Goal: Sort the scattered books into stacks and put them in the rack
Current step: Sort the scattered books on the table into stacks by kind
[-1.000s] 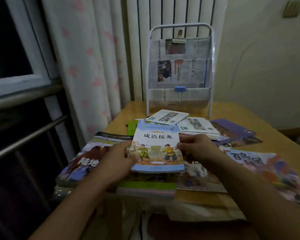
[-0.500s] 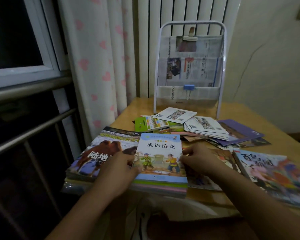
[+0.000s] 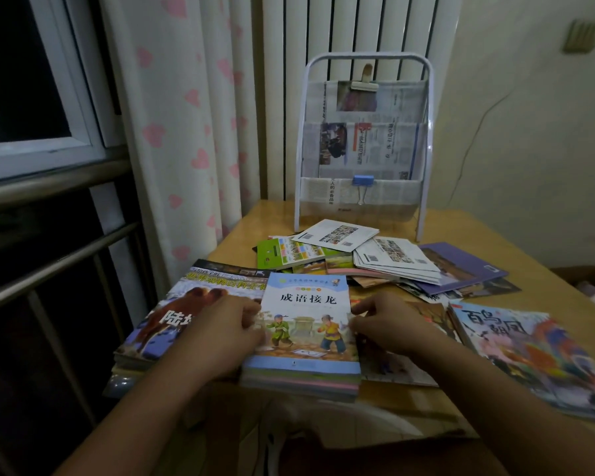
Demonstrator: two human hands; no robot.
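Observation:
A stack of small books (image 3: pixel 304 341) lies at the table's near edge, topped by a blue-bordered cover with two cartoon children. My left hand (image 3: pixel 225 329) grips the stack's left side, fingers curled at its edge. My right hand (image 3: pixel 385 324) holds the right side the same way. A white metal rack (image 3: pixel 363 146) lined with newspaper stands at the back of the table. Loose books (image 3: pixel 389 259) lie scattered between the stack and the rack.
A large camel-cover book stack (image 3: pixel 172 314) sits left of my hands. A colourful bird-cover book (image 3: pixel 529 348) lies at the right. The wooden table (image 3: pixel 536 255) is bare at the far right. A curtain (image 3: pixel 186 132) and window rails flank the left.
The small book stack came down from a slight lift and now rests at the table's near edge. Both hands moved with it and stay at its sides.

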